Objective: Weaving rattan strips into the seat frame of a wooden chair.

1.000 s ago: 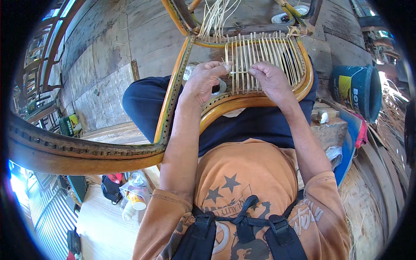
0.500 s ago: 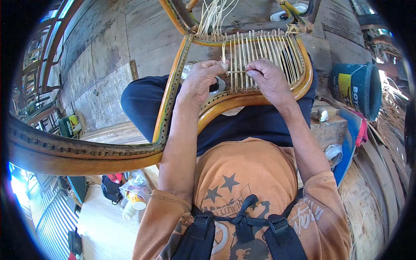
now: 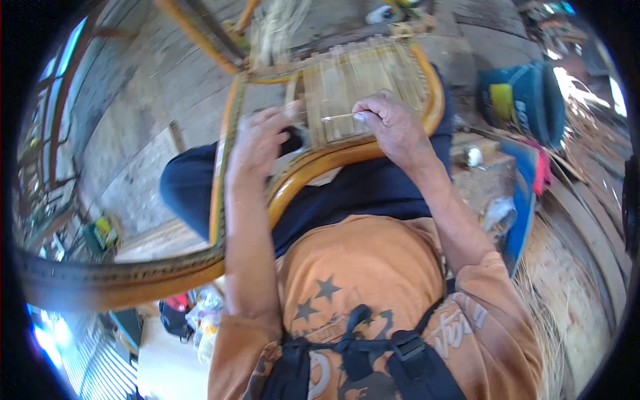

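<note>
My right hand point(image 3: 393, 130) is closed in a pinch over the chair seat. A thin pale cane strand point(image 3: 340, 117) sticks out leftward from its fingertips. The seat's parallel cane strands point(image 3: 363, 83) run from the far rail to the near rail of a curved, yellow-brown wooden chair frame point(image 3: 327, 163). At the seat's left part, my left hand point(image 3: 260, 137) is blurred by motion, its fingers apart, with nothing visible held. The frame's long drilled side rail point(image 3: 225, 157) passes beside my left wrist. Loose cane ends point(image 3: 277, 30) stand up beyond the far rail.
My crossed legs in dark trousers point(image 3: 190, 187) support the frame. To the right stand a dark bucket point(image 3: 553, 100) with a yellow label, a wooden block point(image 3: 481, 175) and a blue panel point(image 3: 523, 200). Plastic bags point(image 3: 207, 307) lie at the lower left. Wooden boards point(image 3: 127, 133) cover the floor.
My left hand has come off the strands, moving left and toward me. The right hand still pinches its strand. The whole view has shifted and blurred, with the chair now further left.
</note>
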Motion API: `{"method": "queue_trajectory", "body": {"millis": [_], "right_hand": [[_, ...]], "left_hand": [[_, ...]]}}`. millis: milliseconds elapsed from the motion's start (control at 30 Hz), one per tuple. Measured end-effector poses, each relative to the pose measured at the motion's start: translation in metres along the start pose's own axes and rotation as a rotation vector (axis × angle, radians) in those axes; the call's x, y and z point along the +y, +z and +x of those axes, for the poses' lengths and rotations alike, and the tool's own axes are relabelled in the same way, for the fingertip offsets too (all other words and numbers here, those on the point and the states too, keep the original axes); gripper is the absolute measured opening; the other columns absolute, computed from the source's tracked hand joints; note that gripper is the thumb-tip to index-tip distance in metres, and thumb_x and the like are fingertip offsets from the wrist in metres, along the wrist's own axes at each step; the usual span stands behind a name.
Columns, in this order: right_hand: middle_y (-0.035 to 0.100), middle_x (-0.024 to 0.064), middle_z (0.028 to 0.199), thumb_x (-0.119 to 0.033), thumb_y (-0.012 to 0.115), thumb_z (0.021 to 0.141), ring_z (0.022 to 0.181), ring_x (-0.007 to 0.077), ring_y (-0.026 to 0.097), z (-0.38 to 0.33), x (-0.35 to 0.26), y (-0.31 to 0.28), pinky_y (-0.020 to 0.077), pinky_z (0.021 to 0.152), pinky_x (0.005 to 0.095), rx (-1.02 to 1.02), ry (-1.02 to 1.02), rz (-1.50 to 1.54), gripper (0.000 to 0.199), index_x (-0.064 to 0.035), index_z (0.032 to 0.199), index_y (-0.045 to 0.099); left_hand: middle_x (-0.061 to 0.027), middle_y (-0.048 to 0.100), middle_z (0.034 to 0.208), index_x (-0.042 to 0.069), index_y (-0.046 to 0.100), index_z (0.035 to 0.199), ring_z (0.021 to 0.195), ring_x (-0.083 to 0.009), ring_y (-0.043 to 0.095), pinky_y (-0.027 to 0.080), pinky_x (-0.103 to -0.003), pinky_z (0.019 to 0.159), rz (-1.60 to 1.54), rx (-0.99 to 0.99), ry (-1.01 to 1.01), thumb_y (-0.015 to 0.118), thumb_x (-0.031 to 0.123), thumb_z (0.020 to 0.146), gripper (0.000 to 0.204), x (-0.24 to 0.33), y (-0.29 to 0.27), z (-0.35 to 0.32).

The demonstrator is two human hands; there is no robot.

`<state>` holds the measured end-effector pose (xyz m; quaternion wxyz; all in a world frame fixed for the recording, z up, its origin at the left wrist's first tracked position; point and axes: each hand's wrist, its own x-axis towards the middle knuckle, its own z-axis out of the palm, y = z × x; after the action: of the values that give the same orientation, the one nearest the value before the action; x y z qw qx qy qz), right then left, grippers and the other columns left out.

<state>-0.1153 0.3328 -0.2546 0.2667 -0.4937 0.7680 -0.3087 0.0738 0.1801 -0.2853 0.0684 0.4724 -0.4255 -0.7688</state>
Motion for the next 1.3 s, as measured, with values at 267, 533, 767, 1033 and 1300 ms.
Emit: {"method": "queue_trajectory", "body": {"millis": [267, 533, 767, 1033, 1300], "right_hand": [[0.062, 0.0070, 0.083, -0.015, 0.053, 0.087, 0.076, 0.0127, 0.053, -0.127, 0.121, -0.076, 0.0420, 0.071, 0.0251, 0.675, 0.541, -0.054, 0.019, 0.0016, 0.093, 0.061], [0.060, 0.0172, 0.100, -0.024, 0.054, 0.086, 0.095, 0.0273, 0.056, -0.238, 0.197, -0.053, 0.0411, 0.084, 0.0351, 0.450, 0.806, -0.215, 0.032, 0.0023, 0.104, 0.057], [0.045, 0.0206, 0.124, -0.027, 0.056, 0.084, 0.117, 0.0335, 0.040, -0.230, 0.164, -0.055, 0.0306, 0.099, 0.0385, 0.553, 0.841, -0.627, 0.050, 0.0009, 0.123, 0.043], [0.048, 0.0183, 0.122, -0.018, 0.055, 0.085, 0.114, 0.0297, 0.044, -0.172, 0.142, -0.067, 0.0332, 0.097, 0.0356, 0.619, 0.649, -0.447, 0.041, 0.0016, 0.120, 0.048], [0.052, 0.0161, 0.117, -0.013, 0.054, 0.086, 0.110, 0.0249, 0.048, -0.137, 0.113, -0.068, 0.0340, 0.096, 0.0317, 0.651, 0.505, -0.319, 0.034, 0.0028, 0.116, 0.051]], "left_hand": [[-0.0007, 0.056, 0.080, 0.003, 0.059, 0.093, 0.073, -0.0088, 0.050, 0.041, -0.022, 0.066, 0.117, 0.146, -0.113, 0.063, 0.019, 0.079, 0.022, 0.002, 0.003, -0.023], [0.0000, 0.056, 0.076, 0.003, 0.062, 0.091, 0.067, -0.0083, 0.051, 0.042, -0.021, 0.065, 0.352, 0.060, -0.045, 0.062, 0.019, 0.078, 0.021, 0.001, 0.017, -0.020], [-0.0006, 0.052, 0.061, -0.001, 0.062, 0.077, 0.058, -0.0084, 0.045, 0.038, -0.026, 0.055, 0.558, 0.147, -0.047, 0.060, 0.018, 0.076, 0.019, -0.004, 0.024, -0.030], [0.0006, 0.057, 0.071, 0.000, 0.063, 0.082, 0.063, -0.0070, 0.049, 0.039, -0.022, 0.060, 0.545, 0.120, -0.090, 0.063, 0.016, 0.077, 0.017, -0.010, 0.019, -0.024], [-0.0022, 0.061, 0.075, 0.002, 0.062, 0.085, 0.068, -0.0090, 0.055, 0.043, -0.022, 0.065, 0.167, 0.051, -0.233, 0.066, 0.012, 0.077, 0.013, -0.018, 0.012, -0.019]]}}
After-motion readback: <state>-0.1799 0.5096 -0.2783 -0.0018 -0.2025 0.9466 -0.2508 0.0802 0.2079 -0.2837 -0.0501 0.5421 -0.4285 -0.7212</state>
